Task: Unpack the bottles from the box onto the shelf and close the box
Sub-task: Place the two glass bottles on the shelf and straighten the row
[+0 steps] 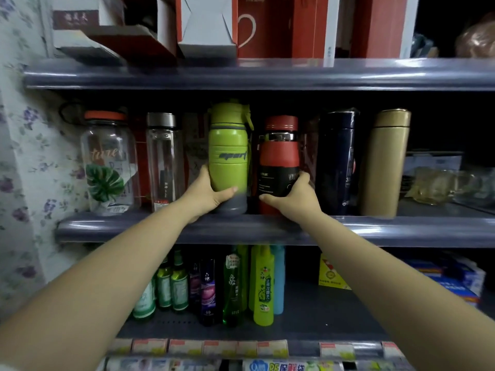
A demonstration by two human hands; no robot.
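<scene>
A green sport bottle (228, 145) with a grey base stands upright on the middle shelf (401, 232), and my left hand (209, 195) grips its lower part. Right beside it stands a red and black bottle (278, 156); my right hand (297, 195) is wrapped around its lower half. Both bottles rest near the shelf's front edge. The box is not in view.
On the same shelf stand a clear jar with an orange lid (108, 164), a clear bottle (163, 162), a dark blue flask (337, 162) and a gold flask (384, 162). Red and white boxes (267, 25) fill the shelf above. Small bottles (230, 285) crowd the shelf below.
</scene>
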